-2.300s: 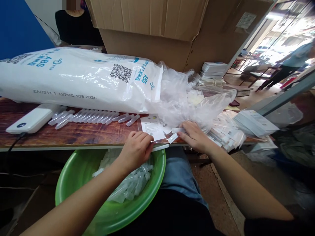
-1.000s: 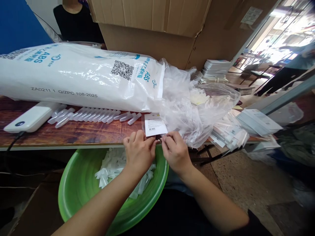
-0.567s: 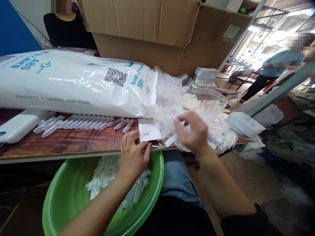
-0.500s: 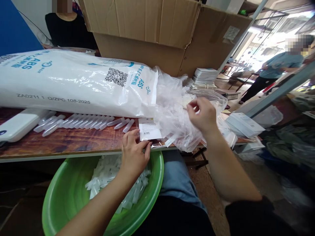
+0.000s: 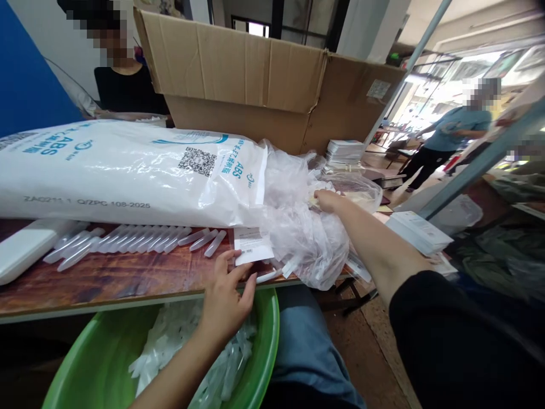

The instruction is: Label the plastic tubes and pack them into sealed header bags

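My left hand (image 5: 227, 295) rests at the table's front edge, its fingers apart and fingertips at the lower left of a white printed card (image 5: 251, 247). Just right of that hand lies a thin white stick-like piece (image 5: 268, 276). My right hand (image 5: 328, 200) reaches over a heap of crumpled clear plastic (image 5: 306, 244) to an open clear bag (image 5: 368, 192) with pale contents. Its fingertips are partly hidden there, and I cannot see whether they hold anything. Translucent plastic tubes (image 5: 145, 238) lie in a row left of the card.
A large white printed sack (image 5: 128, 176) lies along the table (image 5: 140, 278). Behind it stands a cardboard box (image 5: 238, 74). Below the edge is a green basin (image 5: 268, 352) with many translucent pieces. Card stacks (image 5: 419, 230) sit at right. Two people are farther back.
My right hand has gone from above the crumpled plastic forward to the open bag. My left thumb has moved away from the card. The camera view has tilted up.
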A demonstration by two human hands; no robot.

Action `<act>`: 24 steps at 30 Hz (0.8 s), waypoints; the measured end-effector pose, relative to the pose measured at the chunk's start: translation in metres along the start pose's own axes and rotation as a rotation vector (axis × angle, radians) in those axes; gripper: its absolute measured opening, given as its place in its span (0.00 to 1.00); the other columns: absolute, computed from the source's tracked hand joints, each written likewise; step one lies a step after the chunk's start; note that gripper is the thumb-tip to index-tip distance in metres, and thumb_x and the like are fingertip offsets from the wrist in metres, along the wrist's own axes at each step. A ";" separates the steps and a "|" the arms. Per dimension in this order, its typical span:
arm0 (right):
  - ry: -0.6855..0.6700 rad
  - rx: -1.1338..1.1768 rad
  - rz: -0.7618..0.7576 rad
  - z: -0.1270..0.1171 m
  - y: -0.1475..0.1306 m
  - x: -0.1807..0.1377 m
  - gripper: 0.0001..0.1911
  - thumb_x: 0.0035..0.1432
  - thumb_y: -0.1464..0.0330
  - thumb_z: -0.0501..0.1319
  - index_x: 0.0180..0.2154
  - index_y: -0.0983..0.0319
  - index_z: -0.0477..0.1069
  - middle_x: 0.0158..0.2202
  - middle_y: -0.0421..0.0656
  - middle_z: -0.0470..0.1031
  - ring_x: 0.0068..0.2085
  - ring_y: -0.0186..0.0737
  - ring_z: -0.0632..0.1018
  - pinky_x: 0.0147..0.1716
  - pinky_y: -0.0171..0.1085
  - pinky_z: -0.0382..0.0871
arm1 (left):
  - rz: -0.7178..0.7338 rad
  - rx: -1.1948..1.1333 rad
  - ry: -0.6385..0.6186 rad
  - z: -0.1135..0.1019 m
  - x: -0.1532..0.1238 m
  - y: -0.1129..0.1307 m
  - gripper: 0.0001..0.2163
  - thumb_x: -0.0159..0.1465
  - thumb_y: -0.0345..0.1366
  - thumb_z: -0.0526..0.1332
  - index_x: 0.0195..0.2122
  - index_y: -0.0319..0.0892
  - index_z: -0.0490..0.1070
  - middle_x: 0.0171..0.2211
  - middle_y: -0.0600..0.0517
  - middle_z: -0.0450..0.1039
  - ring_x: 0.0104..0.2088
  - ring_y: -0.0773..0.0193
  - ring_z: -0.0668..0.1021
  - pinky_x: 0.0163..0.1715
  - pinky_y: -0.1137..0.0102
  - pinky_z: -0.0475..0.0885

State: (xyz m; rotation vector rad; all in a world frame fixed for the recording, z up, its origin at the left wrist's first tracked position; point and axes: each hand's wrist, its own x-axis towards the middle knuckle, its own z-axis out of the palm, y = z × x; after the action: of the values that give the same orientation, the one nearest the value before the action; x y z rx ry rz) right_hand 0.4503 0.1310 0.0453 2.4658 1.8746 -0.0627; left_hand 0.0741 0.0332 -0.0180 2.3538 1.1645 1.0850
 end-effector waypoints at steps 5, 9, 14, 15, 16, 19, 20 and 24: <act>0.105 0.042 -0.014 -0.003 -0.001 0.001 0.18 0.63 0.62 0.59 0.51 0.64 0.67 0.51 0.48 0.70 0.48 0.42 0.75 0.47 0.47 0.72 | -0.106 -0.090 -0.031 0.005 0.002 -0.004 0.10 0.62 0.39 0.60 0.40 0.43 0.79 0.51 0.44 0.65 0.44 0.56 0.76 0.42 0.61 0.77; 0.297 0.140 -0.050 -0.020 -0.010 -0.016 0.17 0.63 0.61 0.59 0.50 0.64 0.68 0.49 0.46 0.71 0.46 0.41 0.75 0.45 0.46 0.73 | -0.163 -0.145 -0.009 0.005 0.005 -0.005 0.11 0.61 0.41 0.60 0.39 0.44 0.80 0.49 0.45 0.65 0.42 0.57 0.77 0.39 0.62 0.78; 0.623 0.276 -0.206 -0.045 -0.041 -0.083 0.13 0.67 0.65 0.51 0.50 0.63 0.63 0.47 0.49 0.72 0.43 0.40 0.75 0.43 0.43 0.70 | -0.089 -0.073 0.096 0.007 0.007 -0.006 0.11 0.63 0.40 0.58 0.39 0.45 0.79 0.47 0.45 0.68 0.47 0.56 0.76 0.42 0.63 0.77; 0.651 0.293 -0.271 -0.046 -0.050 -0.102 0.12 0.67 0.64 0.50 0.49 0.62 0.63 0.45 0.48 0.73 0.40 0.39 0.75 0.41 0.40 0.70 | -0.060 -0.024 0.099 0.009 0.007 -0.007 0.10 0.63 0.39 0.58 0.39 0.46 0.79 0.47 0.45 0.68 0.46 0.56 0.76 0.41 0.63 0.77; 0.652 0.305 -0.348 -0.044 -0.060 -0.123 0.12 0.66 0.63 0.52 0.47 0.61 0.64 0.42 0.46 0.74 0.35 0.37 0.75 0.36 0.37 0.70 | -0.028 0.035 0.096 0.010 0.007 -0.007 0.10 0.63 0.38 0.58 0.39 0.47 0.79 0.48 0.45 0.68 0.46 0.56 0.77 0.39 0.64 0.77; 0.614 0.328 -0.556 -0.029 -0.090 -0.179 0.12 0.62 0.62 0.57 0.47 0.58 0.64 0.37 0.41 0.75 0.26 0.32 0.72 0.25 0.33 0.67 | 0.051 0.227 0.079 0.014 0.006 -0.002 0.09 0.64 0.36 0.58 0.40 0.47 0.78 0.51 0.46 0.68 0.41 0.57 0.78 0.29 0.68 0.74; 0.626 0.350 -0.621 -0.020 -0.098 -0.193 0.13 0.61 0.64 0.58 0.47 0.59 0.64 0.37 0.42 0.75 0.28 0.33 0.74 0.26 0.34 0.68 | 0.068 0.278 0.079 0.014 0.005 0.001 0.09 0.64 0.36 0.57 0.40 0.47 0.78 0.51 0.46 0.69 0.40 0.58 0.79 0.26 0.69 0.73; 0.621 0.416 -0.650 0.019 -0.120 -0.221 0.08 0.58 0.68 0.58 0.42 0.59 0.68 0.33 0.43 0.75 0.33 0.37 0.76 0.30 0.34 0.69 | 0.083 0.334 0.063 0.012 0.002 0.014 0.10 0.65 0.36 0.57 0.42 0.46 0.77 0.51 0.45 0.70 0.38 0.58 0.79 0.25 0.70 0.71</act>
State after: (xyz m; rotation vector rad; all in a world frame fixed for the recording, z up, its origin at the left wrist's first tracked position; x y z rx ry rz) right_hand 0.2753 -0.0501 0.0383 2.1015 3.1519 0.3698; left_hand 0.0910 0.0265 -0.0175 2.6570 1.3740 1.0679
